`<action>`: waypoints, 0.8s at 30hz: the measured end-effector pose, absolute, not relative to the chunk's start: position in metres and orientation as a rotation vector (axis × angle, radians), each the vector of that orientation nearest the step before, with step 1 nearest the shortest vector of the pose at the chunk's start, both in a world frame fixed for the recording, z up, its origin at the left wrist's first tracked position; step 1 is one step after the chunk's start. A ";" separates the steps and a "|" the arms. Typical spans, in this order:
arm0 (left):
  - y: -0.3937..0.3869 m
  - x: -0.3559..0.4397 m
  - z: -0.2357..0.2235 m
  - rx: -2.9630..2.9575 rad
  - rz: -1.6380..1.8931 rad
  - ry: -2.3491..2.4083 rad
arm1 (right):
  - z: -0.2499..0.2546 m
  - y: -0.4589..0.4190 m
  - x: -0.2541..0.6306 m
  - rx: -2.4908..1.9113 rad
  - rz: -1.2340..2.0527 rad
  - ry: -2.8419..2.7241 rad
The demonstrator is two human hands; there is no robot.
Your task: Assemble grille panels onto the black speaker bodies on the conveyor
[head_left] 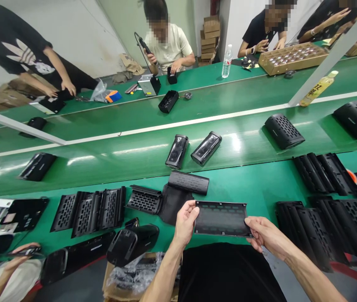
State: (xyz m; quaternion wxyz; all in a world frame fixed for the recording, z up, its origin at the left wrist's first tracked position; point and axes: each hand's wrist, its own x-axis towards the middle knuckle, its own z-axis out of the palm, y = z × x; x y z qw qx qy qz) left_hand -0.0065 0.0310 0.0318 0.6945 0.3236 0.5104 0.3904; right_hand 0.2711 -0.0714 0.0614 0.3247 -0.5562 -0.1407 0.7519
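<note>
Black panel (221,219) held between both hands, in front of the wearer's body at the near edge of the green surface (250,182); long axis runs across the view from hand to hand, its right end slightly lower; the rimmed face, with small tabs along both long edges, is turned toward the wearer. Left hand (186,220) grasps the left end, thumb over the upper corner; right hand (260,232) grasps the right end, thumb at the short edge, fingers beneath.

Dark sheet (174,205) lies beyond the left hand, which is the nearer of the two; curved cover (188,183) sits at the sheet's far end, its long axis roughly in line with that of the held panel; slotted grille (144,199) lies just left of the sheet; whether the panel touches the surface cannot be told.
</note>
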 end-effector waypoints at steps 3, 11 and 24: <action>0.030 -0.008 0.032 0.721 0.885 1.123 | 0.061 -0.073 0.271 -1.435 1.969 -0.350; 0.028 -0.022 0.038 0.837 0.868 0.988 | 0.064 -0.076 0.271 -1.390 1.958 -0.462; 0.033 -0.035 0.048 0.955 0.883 0.881 | 0.079 -0.071 0.272 -1.318 1.986 -0.684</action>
